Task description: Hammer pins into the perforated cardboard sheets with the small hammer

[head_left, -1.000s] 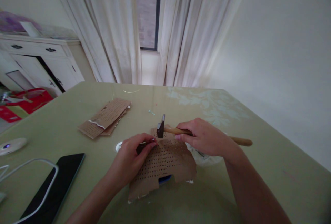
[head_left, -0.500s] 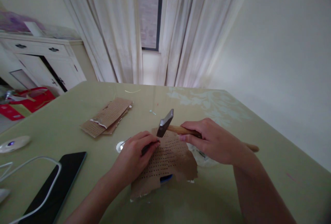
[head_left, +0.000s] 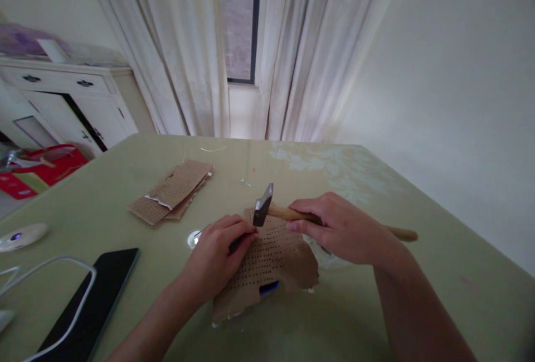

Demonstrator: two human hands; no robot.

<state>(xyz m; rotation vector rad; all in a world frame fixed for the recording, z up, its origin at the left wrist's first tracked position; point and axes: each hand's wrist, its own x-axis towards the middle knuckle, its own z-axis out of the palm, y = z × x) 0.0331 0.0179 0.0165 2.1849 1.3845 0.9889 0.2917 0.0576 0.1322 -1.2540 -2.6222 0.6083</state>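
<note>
My right hand is wrapped round the wooden handle of a hammer. Its metal head stands just above the fingertips of my left hand. Those fingers are pinched together, and only a tiny dark tip shows between them, too small to name. Beneath both hands lies a torn piece of brown cardboard with rows of small punched holes. A blue thing peeks out from under its near edge. Part of the cardboard is hidden by my left hand.
More punched cardboard pieces lie stacked at the back left of the table. A black tablet-like slab, a white cable and a white oval device are on the left. Behind my left hand is a small shiny round thing.
The hammer head has come down slightly and a little left, closer to my left fingertips. My left hand keeps its pinch in nearly the same place. The view has shifted slightly.
</note>
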